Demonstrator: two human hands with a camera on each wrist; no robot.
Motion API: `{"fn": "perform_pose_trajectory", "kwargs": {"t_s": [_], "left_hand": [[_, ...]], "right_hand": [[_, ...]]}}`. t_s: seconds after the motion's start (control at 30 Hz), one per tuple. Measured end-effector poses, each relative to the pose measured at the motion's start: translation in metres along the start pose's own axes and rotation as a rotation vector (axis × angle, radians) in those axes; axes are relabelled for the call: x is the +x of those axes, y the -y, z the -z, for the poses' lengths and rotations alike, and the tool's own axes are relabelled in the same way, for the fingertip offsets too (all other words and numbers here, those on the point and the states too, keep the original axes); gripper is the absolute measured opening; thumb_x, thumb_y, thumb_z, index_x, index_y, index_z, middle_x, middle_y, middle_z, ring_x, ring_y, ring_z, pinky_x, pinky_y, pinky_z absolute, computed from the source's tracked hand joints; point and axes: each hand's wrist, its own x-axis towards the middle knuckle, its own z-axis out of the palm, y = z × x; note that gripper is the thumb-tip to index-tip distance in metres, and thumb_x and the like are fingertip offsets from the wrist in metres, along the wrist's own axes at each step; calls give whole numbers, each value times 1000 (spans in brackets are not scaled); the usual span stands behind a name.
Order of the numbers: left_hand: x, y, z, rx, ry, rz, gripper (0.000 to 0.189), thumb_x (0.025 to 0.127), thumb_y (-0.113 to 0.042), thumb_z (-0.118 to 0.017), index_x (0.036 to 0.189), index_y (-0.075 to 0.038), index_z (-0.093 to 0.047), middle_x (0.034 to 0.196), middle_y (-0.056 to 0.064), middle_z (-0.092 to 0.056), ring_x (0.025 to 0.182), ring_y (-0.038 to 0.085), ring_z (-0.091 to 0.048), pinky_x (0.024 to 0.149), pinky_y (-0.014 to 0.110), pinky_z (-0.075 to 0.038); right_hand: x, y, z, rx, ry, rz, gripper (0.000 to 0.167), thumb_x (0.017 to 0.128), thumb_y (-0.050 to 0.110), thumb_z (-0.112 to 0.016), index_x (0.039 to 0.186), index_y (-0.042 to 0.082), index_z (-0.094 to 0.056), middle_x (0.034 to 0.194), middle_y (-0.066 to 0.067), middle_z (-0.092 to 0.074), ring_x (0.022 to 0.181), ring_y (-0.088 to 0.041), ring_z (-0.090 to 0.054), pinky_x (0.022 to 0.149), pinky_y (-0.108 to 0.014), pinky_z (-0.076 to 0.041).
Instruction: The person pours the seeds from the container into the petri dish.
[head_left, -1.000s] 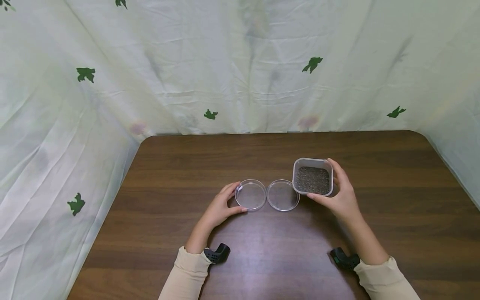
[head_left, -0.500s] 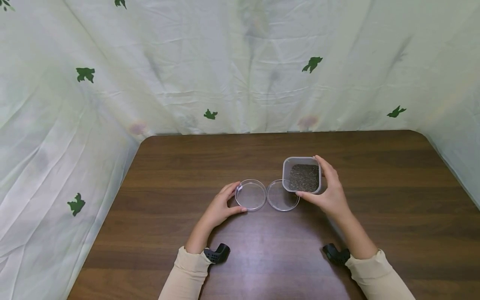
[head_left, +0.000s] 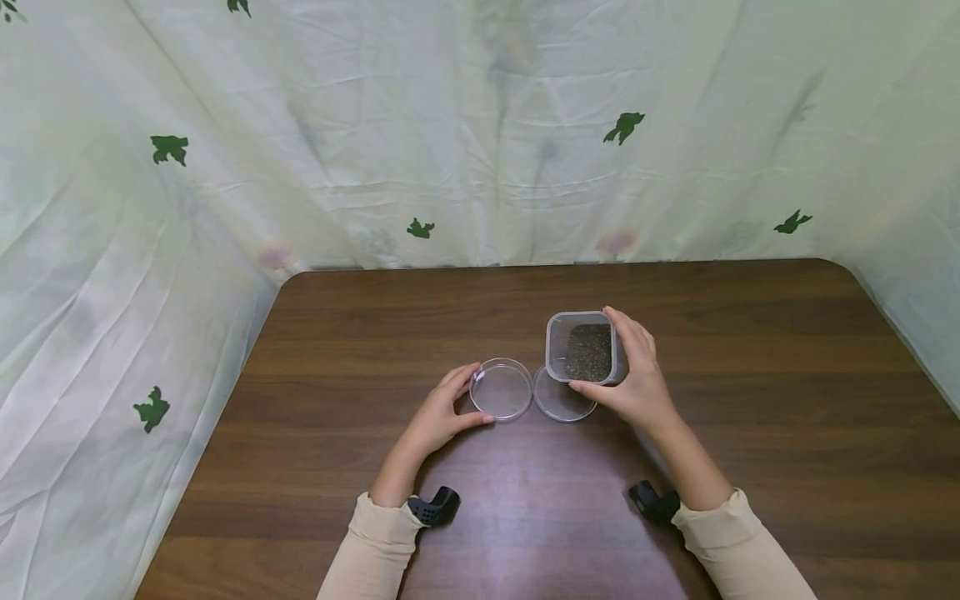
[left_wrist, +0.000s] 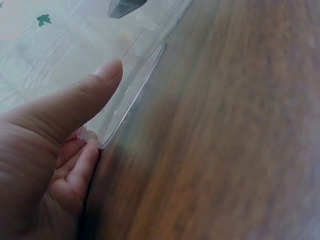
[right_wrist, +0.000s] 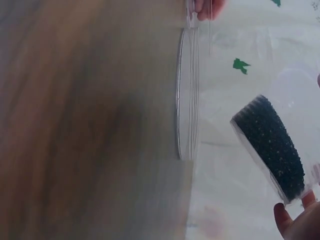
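1. Just right of centre in the head view, the plastic container [head_left: 556, 350] hangs across the upper right of the right dish [head_left: 558, 402], and here's the right hand [head_left: 633, 379] clamped on it: thumb along the lower edge, fingers at the upper right corner. So the container lies left of its grip, dark grains [head_left: 588, 352] showing on its right, bare wall on its left. Over at left of centre, the left hand [head_left: 442, 412] has the left dish [head_left: 501, 393] between fingers and thumb; the two dishes sit rim by rim on the table [head_left: 525, 533]. The right hand is clearly nearer the right dish.

2. Across to the left wrist view: thumb at centre left, fingertips meeting the left dish's rim lower down. A dark wedge [left_wrist: 126, 6] peeks in at the top edge, probably the container's load, but too cut off to be sure.

3. Now the right wrist view, lying sideways: right dish edge-on at centre, container at right, well off the dish and tilted, its base slanting from upper left to lower right, the upper-left end lower over the table. Fingers grip from the lower right.
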Motion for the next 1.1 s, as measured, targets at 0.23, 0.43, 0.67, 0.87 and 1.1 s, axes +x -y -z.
{"fn": "perform_pose_trajectory", "kwargs": {"t_s": [0.23,0.43,0.67,0.87,1.1], "left_hand": [[0,1,0,-10,-6,-19,79,68,-17,-79,134,0,-39,132,17,-38,117,27,-44,100,31,-35],[1,1,-1,-24,-6,-24,79,67,-15,-79,134,1,-38,132,18,-38,118,28,-43,100,31,-35],[0,-11,2,-36,-5,-45,78,68,-10,-78,132,5,-38,131,21,-39,119,29,-42,99,27,-35],[2,1,-1,-32,-4,-44,79,67,-13,-79,133,2,-38,132,18,-38,119,27,-42,99,27,-35],[2,1,-2,-32,-6,-34,79,67,-14,-79,134,2,-38,132,17,-38,119,26,-42,99,26,-35]], "right_hand": [[2,3,-9,-32,19,68,105,49,17,-89,138,11,-35,136,-9,-37,123,-33,-25,99,-51,-24],[6,3,-16,-70,41,159,103,48,18,-88,136,5,-36,135,-10,-39,122,-36,-27,101,-48,-21],[9,4,-22,-105,69,215,103,49,21,-88,137,6,-35,136,-10,-38,124,-31,-28,100,-50,-21],[11,5,-27,-115,74,259,102,49,21,-88,136,4,-36,135,-11,-39,124,-32,-29,100,-50,-22],[13,7,-31,-141,90,290,103,50,20,-88,137,6,-34,135,-12,-38,124,-33,-29,100,-50,-23]]}}
